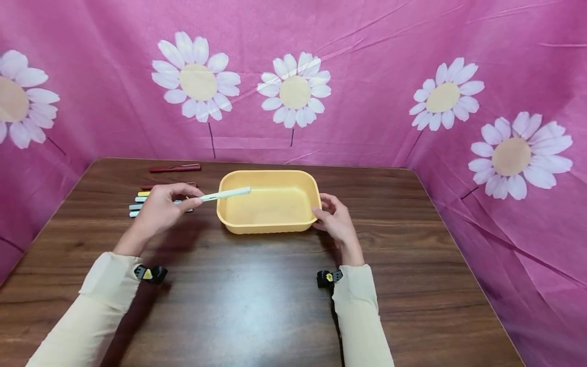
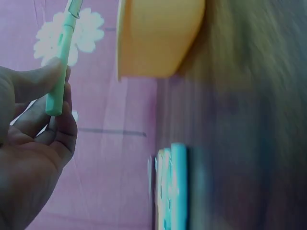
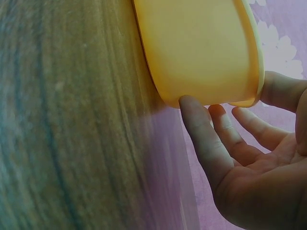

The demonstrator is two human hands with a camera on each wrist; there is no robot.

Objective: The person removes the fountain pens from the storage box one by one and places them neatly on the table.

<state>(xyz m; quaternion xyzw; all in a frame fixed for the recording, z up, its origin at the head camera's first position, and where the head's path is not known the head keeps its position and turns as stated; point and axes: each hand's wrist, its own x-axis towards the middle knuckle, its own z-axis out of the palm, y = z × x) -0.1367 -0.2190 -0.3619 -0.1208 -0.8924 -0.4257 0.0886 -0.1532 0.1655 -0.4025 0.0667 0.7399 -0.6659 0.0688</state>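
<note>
My left hand point(image 1: 166, 206) pinches a pale green pen point(image 1: 233, 192) by one end, between thumb and fingers. The pen points right, and its far end overlaps the left part of a yellow rectangular tub point(image 1: 268, 228) in the head view. In the left wrist view the pen point(image 2: 57, 96) slants upward from the fingertips. At the tub's right end my right hand point(image 1: 337, 219) grips the wall, thumb over the rim and fingers along the outside. The right wrist view shows those fingers point(image 3: 201, 136) against the tub's end wall point(image 3: 206, 72). The tub's visible inside is bare.
Several pens point(image 1: 136, 207) in yellow and pale blue-green lie side by side on the wooden table point(image 1: 257, 306), partly behind my left hand. A dark red pen point(image 1: 174, 168) lies farther back, near the table's rear edge. A pink flowered cloth point(image 1: 367, 102) hangs behind.
</note>
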